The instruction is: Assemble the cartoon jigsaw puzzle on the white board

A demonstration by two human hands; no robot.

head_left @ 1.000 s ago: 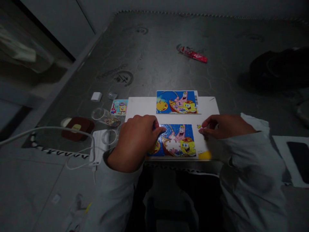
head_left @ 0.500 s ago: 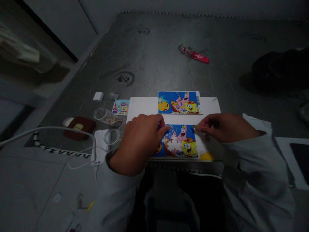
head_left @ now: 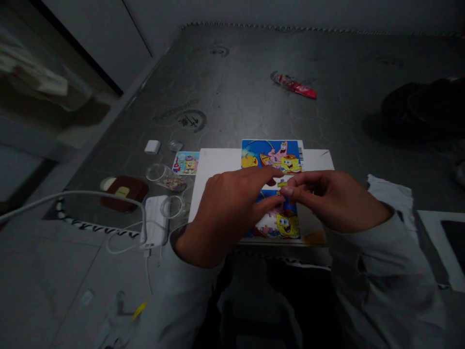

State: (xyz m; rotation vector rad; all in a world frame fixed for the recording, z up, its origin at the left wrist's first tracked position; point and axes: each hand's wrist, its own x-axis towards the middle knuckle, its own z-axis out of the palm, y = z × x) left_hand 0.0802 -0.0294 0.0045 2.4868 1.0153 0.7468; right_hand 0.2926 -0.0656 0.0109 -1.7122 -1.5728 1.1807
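Puzzle piece (head_left: 282, 184) sits pinched in right hand (head_left: 334, 198); left hand (head_left: 232, 206) gapes beside it.

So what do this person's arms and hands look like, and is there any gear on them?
Both arms wear long, loose, pale grey sleeves: the left sleeve and the creased right sleeve end around the wrists. The left hand and right hand have no gloves. No cables appear attached.
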